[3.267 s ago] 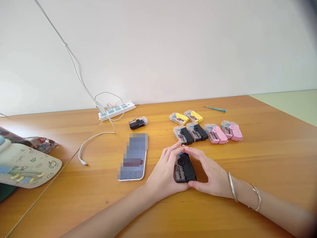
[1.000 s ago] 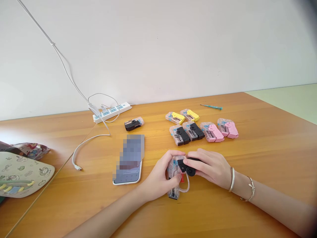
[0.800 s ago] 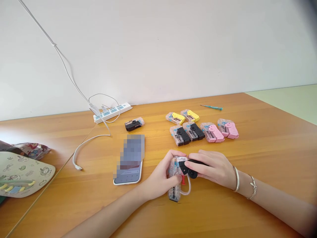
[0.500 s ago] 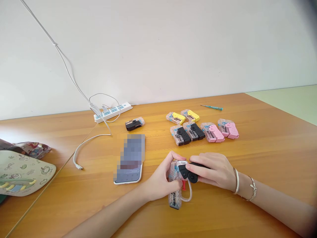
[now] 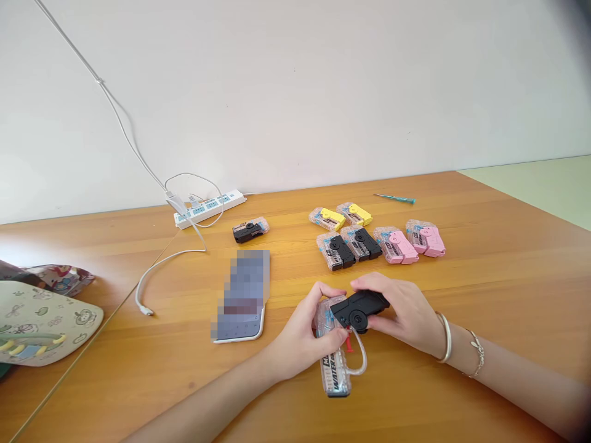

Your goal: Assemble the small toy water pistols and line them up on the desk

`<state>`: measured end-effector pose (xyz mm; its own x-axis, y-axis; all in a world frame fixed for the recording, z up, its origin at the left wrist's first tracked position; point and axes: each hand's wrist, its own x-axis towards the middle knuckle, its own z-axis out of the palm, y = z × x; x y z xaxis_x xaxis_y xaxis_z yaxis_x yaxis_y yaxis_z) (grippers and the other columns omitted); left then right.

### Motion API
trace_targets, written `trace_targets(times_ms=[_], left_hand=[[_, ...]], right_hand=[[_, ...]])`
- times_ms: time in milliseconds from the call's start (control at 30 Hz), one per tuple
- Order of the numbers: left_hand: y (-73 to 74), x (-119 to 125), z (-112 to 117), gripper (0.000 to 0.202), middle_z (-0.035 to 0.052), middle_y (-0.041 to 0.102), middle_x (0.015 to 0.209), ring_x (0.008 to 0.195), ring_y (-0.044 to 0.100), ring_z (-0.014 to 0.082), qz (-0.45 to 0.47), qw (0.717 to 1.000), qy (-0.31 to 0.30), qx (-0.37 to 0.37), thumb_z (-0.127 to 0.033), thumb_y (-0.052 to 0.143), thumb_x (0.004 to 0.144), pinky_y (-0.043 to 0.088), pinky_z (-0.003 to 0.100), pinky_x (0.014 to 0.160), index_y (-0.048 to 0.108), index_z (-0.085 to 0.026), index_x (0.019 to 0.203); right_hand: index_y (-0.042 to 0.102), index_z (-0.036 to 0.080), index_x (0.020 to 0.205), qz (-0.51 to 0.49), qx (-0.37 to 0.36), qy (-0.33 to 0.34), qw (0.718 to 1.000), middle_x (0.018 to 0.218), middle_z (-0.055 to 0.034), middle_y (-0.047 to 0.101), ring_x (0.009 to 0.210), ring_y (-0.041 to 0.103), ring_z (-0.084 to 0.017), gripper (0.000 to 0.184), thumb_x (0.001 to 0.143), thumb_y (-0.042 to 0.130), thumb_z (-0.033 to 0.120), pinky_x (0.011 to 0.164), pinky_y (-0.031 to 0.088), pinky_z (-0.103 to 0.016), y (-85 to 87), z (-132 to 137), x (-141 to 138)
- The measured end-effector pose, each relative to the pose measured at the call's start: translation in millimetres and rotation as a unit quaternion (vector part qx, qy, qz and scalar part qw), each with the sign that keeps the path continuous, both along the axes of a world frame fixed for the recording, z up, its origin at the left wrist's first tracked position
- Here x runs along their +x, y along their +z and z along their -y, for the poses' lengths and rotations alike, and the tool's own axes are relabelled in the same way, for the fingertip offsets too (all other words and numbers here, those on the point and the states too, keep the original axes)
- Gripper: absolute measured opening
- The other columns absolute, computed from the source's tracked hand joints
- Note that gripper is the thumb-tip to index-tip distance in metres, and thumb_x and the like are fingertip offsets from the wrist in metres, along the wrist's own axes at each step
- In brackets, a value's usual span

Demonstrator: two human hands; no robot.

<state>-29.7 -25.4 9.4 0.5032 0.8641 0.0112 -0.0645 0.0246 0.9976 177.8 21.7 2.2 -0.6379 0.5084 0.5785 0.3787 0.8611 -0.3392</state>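
Black clip (image 5: pixel 359 311) over clear cartridge (image 5: pixel 334 369)

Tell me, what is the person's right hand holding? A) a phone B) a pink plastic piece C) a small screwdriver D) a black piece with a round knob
D: the right hand grips the black piece with a round knob at the top of the clear case, which the left hand holds.
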Motion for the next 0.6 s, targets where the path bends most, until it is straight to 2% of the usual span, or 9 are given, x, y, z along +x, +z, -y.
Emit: trace_targets(times_ms=[67,133,200,267,333,367,600], left_hand=[[0.3,0,0,0.034,-0.0017,0.051,0.086,0.064,0.050,0.0088,0.021,1.000,0.006,-0.020,-0.035,0.061,0.084,0.040,0.021,0.060,0.036,-0.021,0.103],[1.4,0,0,0.035,-0.0029,0.051,0.084,0.064,0.051,0.0086,0.038,0.999,0.014,-0.026,-0.036,0.061,0.084,0.041,0.021,0.059,0.035,-0.022,0.103],[2.3,1,0,0.033,-0.0035,0.051,0.082,0.065,0.052,0.0090,0.041,0.999,0.021,-0.018,-0.032,0.061,0.084,0.041,0.021,0.060,0.036,-0.022,0.103],[2.2,1,0,0.031,-0.0036,0.052,0.080,0.065,0.052,0.0093,0.026,0.999,0.031,-0.006,-0.027,0.061,0.084,0.041,0.021,0.061,0.037,-0.022,0.103],[1.1,2,0,0.030,-0.0028,0.054,0.080,0.065,0.053,0.0100,0.009,0.999,0.036,-0.003,-0.023,0.060,0.084,0.042,0.022,0.062,0.037,-0.022,0.104],[0.4,2,1,0.030,-0.0023,0.055,0.081,0.065,0.053,0.0105,0.007,0.999,0.035,-0.004,-0.022,0.059,0.085,0.042,0.023,0.062,0.036,-0.022,0.104],[-1.2,4,2,0.029,-0.0004,0.058,0.082,0.068,0.057,0.0121,0.019,0.999,0.027,0.005,-0.015,0.057,0.083,0.045,0.025,0.065,0.036,-0.022,0.101]], right_hand=[[0.041,0.024,0.117,-0.027,-0.104,-0.015,0.994,0.099,-0.0070,0.065,0.084,0.067,-0.020,0.034,0.088,0.054,0.038,0.069,0.053,-0.030,0.0,1,-2],[0.040,0.025,0.117,-0.055,-0.229,0.001,0.972,0.098,-0.0064,0.063,0.083,0.066,-0.020,0.036,0.086,0.056,0.034,0.068,0.055,-0.031,0.6,4,-5],[0.038,0.025,0.118,-0.091,-0.362,0.040,0.927,0.095,-0.0050,0.061,0.079,0.065,-0.018,0.035,0.087,0.054,0.031,0.067,0.056,-0.031,0.3,7,-9],[0.035,0.027,0.119,-0.133,-0.462,0.082,0.873,0.093,-0.0032,0.061,0.074,0.065,-0.016,0.036,0.087,0.053,0.030,0.066,0.057,-0.032,-1.8,9,-13],[0.032,0.028,0.118,-0.170,-0.510,0.108,0.836,0.092,-0.0019,0.062,0.071,0.065,-0.016,0.039,0.086,0.055,0.030,0.067,0.057,-0.033,-4.9,10,-16],[0.032,0.028,0.117,-0.182,-0.519,0.112,0.828,0.091,-0.0015,0.062,0.071,0.065,-0.016,0.040,0.085,0.056,0.030,0.068,0.057,-0.034,-6.3,11,-17],[0.039,0.025,0.097,-0.242,-0.534,0.086,0.806,0.084,0.0019,0.059,0.064,0.064,-0.013,0.031,0.078,0.064,0.025,0.061,0.057,-0.031,-5.6,16,-24]])
